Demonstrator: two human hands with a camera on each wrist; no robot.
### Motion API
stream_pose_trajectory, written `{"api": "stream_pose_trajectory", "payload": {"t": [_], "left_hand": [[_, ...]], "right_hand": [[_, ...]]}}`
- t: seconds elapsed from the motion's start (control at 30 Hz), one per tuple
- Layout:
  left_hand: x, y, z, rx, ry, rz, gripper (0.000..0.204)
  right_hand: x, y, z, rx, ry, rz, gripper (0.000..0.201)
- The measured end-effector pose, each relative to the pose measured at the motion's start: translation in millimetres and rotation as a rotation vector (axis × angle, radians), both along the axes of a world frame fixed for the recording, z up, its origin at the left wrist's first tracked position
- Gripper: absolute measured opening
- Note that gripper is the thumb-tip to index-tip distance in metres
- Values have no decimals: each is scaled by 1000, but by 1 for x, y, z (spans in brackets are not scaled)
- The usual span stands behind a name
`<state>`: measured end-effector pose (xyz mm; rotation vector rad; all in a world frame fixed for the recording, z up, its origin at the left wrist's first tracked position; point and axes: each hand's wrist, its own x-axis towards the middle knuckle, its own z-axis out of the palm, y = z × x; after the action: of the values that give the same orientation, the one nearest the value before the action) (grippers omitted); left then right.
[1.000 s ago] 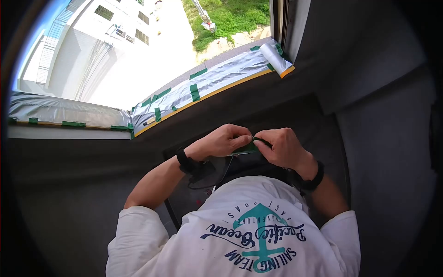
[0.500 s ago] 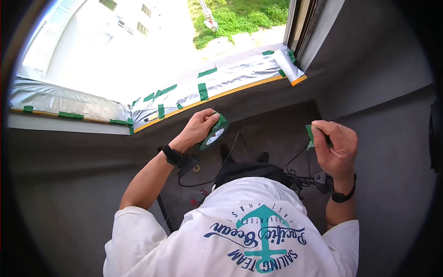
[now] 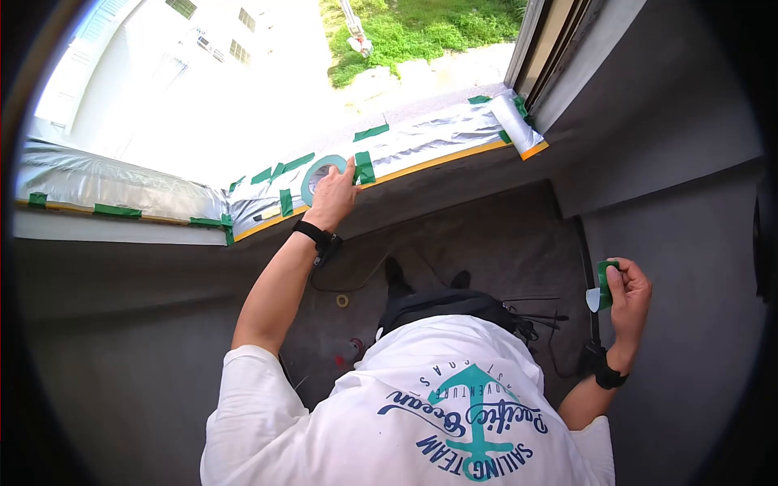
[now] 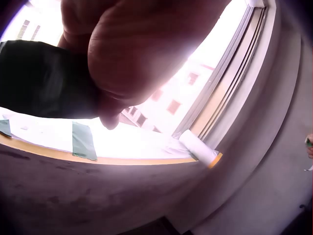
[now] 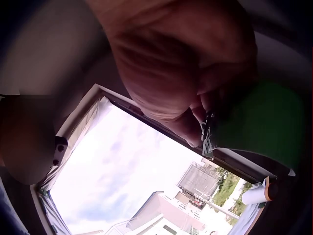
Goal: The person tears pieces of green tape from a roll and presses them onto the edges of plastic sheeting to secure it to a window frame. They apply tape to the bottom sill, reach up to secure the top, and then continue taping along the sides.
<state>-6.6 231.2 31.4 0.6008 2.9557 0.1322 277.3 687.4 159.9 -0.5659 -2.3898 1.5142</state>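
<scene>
Over the window sill, my left hand (image 3: 334,198) grips a roll of green tape (image 3: 311,180), its ring seen from above against the plastic sheeting. In the left wrist view the tape's dark outer side (image 4: 44,81) shows beside the palm. Out to the right, well away from the sill, my right hand (image 3: 630,296) pinches a torn piece of green tape (image 3: 604,285) between thumb and fingers; a pale patch shows at its lower end. The right wrist view has this tape piece (image 5: 264,122) large and blurred next to the fingers.
Clear plastic sheeting (image 3: 438,134) with an orange edge covers the sill, stuck down with green tape strips (image 3: 365,168). A roll of plastic film (image 3: 517,125) lies at the sill's right end. On the floor are a small yellowish ring (image 3: 342,300) and cables (image 3: 531,324).
The hands were together at the tape, then parted with a piece torn off. My left hand has carried the roll up to the sill; my right has moved right and down with the piece.
</scene>
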Motion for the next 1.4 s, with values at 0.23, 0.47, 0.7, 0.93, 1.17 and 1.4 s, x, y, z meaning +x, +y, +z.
{"api": "stream_pose_trajectory", "payload": {"t": [0.23,0.47,0.7,0.93,1.17,1.4], "left_hand": [[-21,-21,-34,-21,115,-153,102],[-19,-10,-73,203,177,-78,101],[-16,-11,-96,280,350,-99,103],[20,22,8,416,354,-42,92],[66,141,253,906,-242,-596,70],[60,251,282,1396,-586,-837,76]], "right_hand": [[26,5,5,-45,-117,-105,15],[21,1,10,-45,-102,-116,16],[14,13,29,-99,42,-140,16],[0,43,98,-248,278,18,26],[-45,10,186,-385,230,313,52],[-87,-11,211,-586,569,609,55]]}}
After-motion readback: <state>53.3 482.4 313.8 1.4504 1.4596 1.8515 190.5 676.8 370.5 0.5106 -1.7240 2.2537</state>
